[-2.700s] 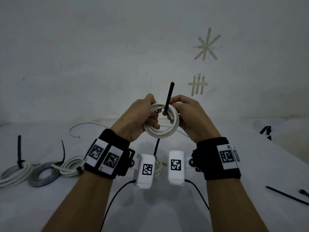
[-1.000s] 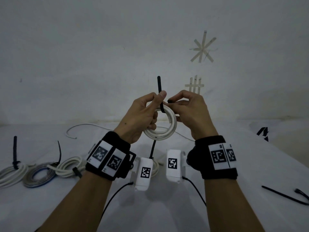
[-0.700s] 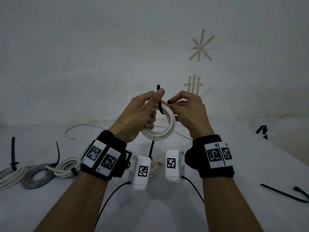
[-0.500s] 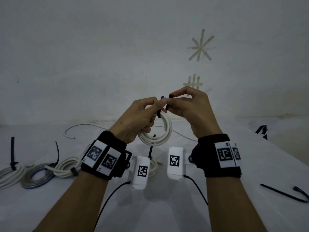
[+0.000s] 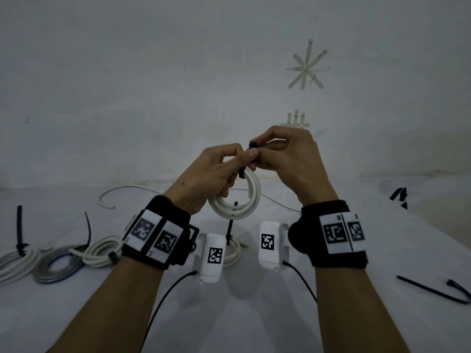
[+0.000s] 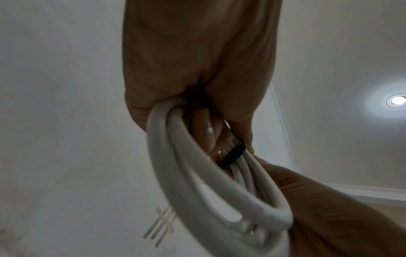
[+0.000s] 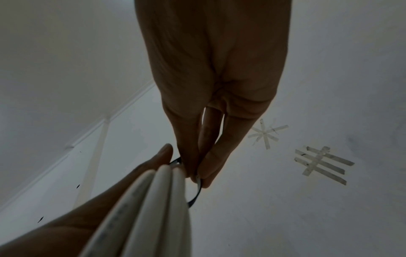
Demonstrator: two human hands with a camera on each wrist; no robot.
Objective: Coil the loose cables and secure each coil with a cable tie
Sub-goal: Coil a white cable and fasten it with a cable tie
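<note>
Holding the white cable coil (image 5: 235,197) aloft above the table (image 5: 254,314), the left hand (image 5: 206,174) grips its springy, light loops while the right hand (image 5: 288,159) pinches the thin, slippery cable tie (image 5: 252,146), best held near its head.

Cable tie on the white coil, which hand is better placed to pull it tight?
Right. The right hand already pinches the cable tie at the coil's top, while the left hand grips the white cable coil, steadying it.
</note>
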